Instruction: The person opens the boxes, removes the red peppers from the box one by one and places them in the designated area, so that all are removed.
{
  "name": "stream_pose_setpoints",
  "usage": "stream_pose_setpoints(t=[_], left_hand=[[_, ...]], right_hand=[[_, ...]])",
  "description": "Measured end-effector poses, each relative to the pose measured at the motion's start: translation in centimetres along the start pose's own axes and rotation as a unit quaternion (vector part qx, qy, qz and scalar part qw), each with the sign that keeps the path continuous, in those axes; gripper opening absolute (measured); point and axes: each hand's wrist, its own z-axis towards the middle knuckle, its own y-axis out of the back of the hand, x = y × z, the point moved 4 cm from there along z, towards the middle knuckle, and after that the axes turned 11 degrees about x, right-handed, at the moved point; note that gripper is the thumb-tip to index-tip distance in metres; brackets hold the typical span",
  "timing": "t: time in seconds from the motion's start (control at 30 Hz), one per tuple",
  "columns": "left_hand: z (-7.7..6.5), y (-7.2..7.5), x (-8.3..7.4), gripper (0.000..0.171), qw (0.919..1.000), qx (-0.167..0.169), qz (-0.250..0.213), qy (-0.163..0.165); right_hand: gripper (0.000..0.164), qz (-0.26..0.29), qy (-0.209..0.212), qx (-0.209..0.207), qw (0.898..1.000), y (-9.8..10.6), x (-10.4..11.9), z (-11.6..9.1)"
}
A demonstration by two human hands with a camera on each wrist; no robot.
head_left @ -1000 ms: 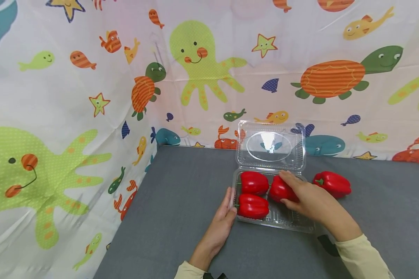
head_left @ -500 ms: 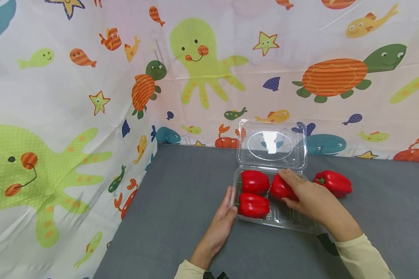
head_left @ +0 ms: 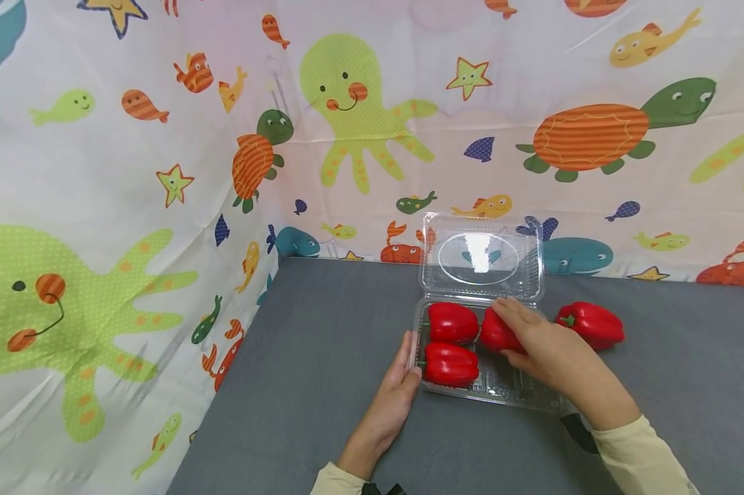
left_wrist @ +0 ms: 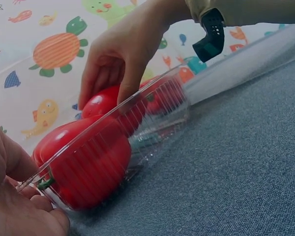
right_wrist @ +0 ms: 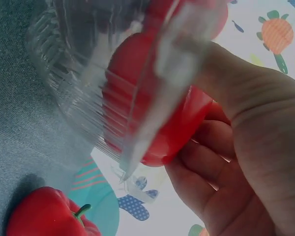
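A clear plastic clamshell container lies on the grey table with its lid raised at the back. My left hand holds its left rim between thumb and fingers. Two red bell peppers sit in the left half, a rear pepper and a front pepper. Inside the tray's back right area, my right hand grips a third red bell pepper from above. In the right wrist view, fingers and thumb curl round this pepper, partly behind the clear wall.
Another red bell pepper lies on the grey table, just right of the container. A curtain printed with sea animals stands behind and along the left side. A dark band is on the right wrist.
Both hands stay nearly in place, the left on the container rim and the right on the third pepper. The right fingers shift very slightly; the view moves a little.
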Motion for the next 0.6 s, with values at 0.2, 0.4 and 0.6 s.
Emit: stream_pose_setpoints(t=[0.2, 0.4, 0.6], left_hand=[[-0.08, -0.08, -0.06, 0.069, 1.0, -0.002, 0.003, 0.002], [-0.06, -0.1, -0.11, 0.069, 1.0, 0.0, 0.004, 0.004], [-0.1, -0.19, -0.12, 0.069, 1.0, 0.001, 0.0, 0.004]], right_hand=[[0.099, 0.009, -0.005, 0.005, 1.0, 0.24, 0.12, -0.11], [0.104, 0.006, -0.015, 0.002, 1.0, 0.74, 0.25, -0.38], [0.103, 0.009, -0.015, -0.004, 1.0, 1.03, 0.13, -0.97]])
